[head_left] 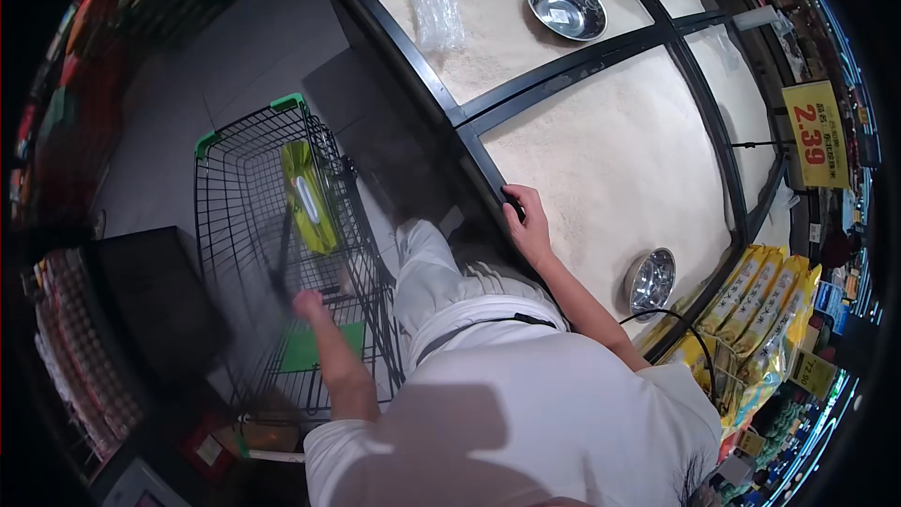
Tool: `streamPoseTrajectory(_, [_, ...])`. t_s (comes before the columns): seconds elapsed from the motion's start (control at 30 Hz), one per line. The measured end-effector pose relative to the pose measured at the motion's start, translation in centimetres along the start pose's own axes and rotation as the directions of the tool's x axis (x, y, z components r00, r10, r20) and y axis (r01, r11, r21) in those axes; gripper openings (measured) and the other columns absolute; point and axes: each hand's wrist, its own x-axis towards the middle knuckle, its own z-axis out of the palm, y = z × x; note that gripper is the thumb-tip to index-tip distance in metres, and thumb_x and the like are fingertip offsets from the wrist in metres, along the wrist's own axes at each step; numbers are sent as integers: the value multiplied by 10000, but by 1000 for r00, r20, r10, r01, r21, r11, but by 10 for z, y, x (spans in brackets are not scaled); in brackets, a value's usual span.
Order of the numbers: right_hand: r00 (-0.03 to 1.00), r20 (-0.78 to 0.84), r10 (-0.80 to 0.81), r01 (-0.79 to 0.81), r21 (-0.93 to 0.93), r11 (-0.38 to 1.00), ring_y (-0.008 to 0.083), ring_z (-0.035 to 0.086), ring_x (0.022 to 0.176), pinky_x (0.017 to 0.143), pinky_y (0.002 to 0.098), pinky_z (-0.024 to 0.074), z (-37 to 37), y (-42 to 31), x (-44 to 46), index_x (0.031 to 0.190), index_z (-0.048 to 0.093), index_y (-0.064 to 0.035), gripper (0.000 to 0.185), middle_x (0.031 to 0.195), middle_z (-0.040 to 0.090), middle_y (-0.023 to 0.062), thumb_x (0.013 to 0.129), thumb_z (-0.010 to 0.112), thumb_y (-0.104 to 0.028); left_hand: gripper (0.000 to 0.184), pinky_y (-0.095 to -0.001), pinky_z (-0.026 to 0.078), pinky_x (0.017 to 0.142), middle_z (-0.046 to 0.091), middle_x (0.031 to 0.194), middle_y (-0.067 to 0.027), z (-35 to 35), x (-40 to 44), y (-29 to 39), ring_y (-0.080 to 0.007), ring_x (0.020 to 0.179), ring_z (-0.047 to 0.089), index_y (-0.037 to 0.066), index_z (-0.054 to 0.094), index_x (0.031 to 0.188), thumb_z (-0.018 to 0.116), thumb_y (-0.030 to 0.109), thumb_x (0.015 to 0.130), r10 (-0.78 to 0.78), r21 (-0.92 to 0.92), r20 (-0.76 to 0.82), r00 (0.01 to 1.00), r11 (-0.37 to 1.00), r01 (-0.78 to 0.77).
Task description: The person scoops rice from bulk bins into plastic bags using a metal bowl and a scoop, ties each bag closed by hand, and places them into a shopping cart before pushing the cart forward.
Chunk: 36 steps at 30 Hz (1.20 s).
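My left hand (308, 303) is above the wire shopping cart (218, 178), its fingers smeared by motion. A blurred dark streak lies just beside it; I cannot tell whether the hand holds it. Inside the cart rests a yellow-green soft pack (298, 164) with a white strip on its face. My right hand (528, 218) has its fingers curled over the black rim (488, 169) of a bin. White rice-like grain (610, 150) fills that bin. A steel bowl (650, 280) lies tilted in the grain near my right forearm.
Another steel bowl (567, 7) and a clear plastic bag roll (435, 0) lie in the farther bin. Yellow packed bags (751, 305) stand at right, below a yellow price sign (815, 134). Egg trays (84, 347) are stacked at left beside a dark box (155, 310).
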Motion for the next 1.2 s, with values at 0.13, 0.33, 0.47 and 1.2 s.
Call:
streamPoseTrajectory(0.13, [998,-41,44,-39,109,993,287,562,1107,933,347,464,-18,1,-10,1134,612,-60,261,1147,578,139,874,609,-69,121,-298,502,605,587,855,-84,22,0,113,-182,723,589,40,540,999,549,55,879,377,53,-178,909,926,-373])
streamPoseTrajectory(0.33, [959,-172,224,-163,312,936,179,640,946,825,286,509,-41,14,-11,1111,639,-35,204,1117,610,106,917,586,-73,265,-235,469,648,564,961,-65,145,-89,293,-125,769,563,34,483,1189,547,66,934,786,-91,32,617,617,-782])
streamPoseTrajectory(0.47, [931,-206,302,-203,396,895,172,650,926,818,277,510,-47,15,10,1114,637,-21,206,1065,633,98,922,581,-67,272,-236,477,711,584,1006,-62,280,-188,342,-115,868,572,31,523,1201,584,117,950,826,-252,361,433,534,-807])
streamPoseTrajectory(1.2, [912,-266,313,-233,294,927,362,455,1278,1007,456,460,49,-62,315,1550,62,-199,1003,1507,240,213,817,745,-154,154,-317,478,857,644,1035,-103,566,-290,393,-233,954,631,21,645,1023,629,57,874,356,-353,918,-176,530,-771])
